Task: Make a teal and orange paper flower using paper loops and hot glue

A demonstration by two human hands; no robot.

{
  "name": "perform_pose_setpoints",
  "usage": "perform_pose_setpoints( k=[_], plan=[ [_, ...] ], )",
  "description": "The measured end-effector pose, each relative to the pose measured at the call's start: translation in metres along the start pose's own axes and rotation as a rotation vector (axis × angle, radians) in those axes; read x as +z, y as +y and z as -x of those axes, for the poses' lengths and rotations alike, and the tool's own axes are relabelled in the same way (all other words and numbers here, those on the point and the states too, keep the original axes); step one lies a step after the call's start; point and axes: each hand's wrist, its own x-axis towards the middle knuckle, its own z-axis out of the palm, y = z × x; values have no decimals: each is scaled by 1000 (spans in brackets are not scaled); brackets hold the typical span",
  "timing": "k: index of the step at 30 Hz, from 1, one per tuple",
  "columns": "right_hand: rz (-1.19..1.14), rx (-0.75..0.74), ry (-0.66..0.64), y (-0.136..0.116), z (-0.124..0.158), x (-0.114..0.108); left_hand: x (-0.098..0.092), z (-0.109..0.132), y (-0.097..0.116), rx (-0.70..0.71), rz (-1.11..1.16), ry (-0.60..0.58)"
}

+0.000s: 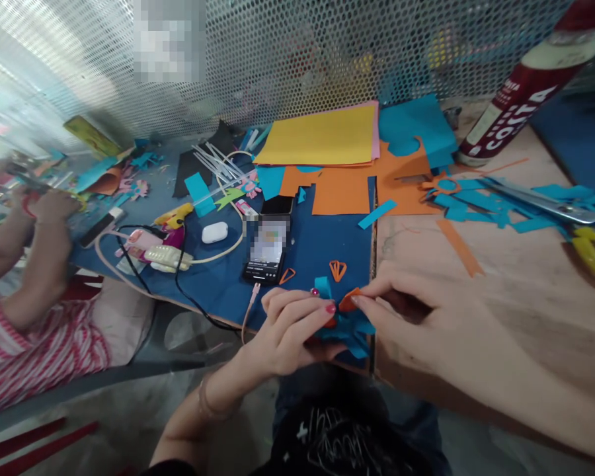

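In the head view my left hand point(292, 324) is closed around a blue paper flower point(354, 334) near the table's front edge. My fingers hide part of it, and a bit of orange shows under them. My right hand point(416, 324) pinches a small orange paper piece point(350, 301) between thumb and forefinger, right at the flower; whether the two touch I cannot tell. Just beyond the hands lie an orange folded paper piece point(338, 270) and a thin orange paper triangle point(287, 276). A blue strip point(322, 287) stands up behind my left fingers.
A phone point(266, 250) and a white earbud case point(215, 232) lie to the left, near tangled cables. Yellow paper sheets point(322, 135) are stacked behind. Yellow-handled scissors point(592, 248) and a Costa bottle point(525, 92) are at right. Another person's arms point(44, 231) work at far left.
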Motion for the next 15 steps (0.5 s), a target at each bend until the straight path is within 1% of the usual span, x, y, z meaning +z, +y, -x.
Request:
perform_pose_setpoints(
  k=[4,8,10,15],
  plan=[
    [34,-9,18,0,-3,3,2,1,-1,17,42,7],
    [48,-49,30,-1,-6,2,3,3,-2,-6,82,-22],
    [45,-42,15,-1,-6,2,4,4,-2,-25,87,-37],
    [14,7,-33,3,-6,2,5,3,-1,-56,71,-22]
  ],
)
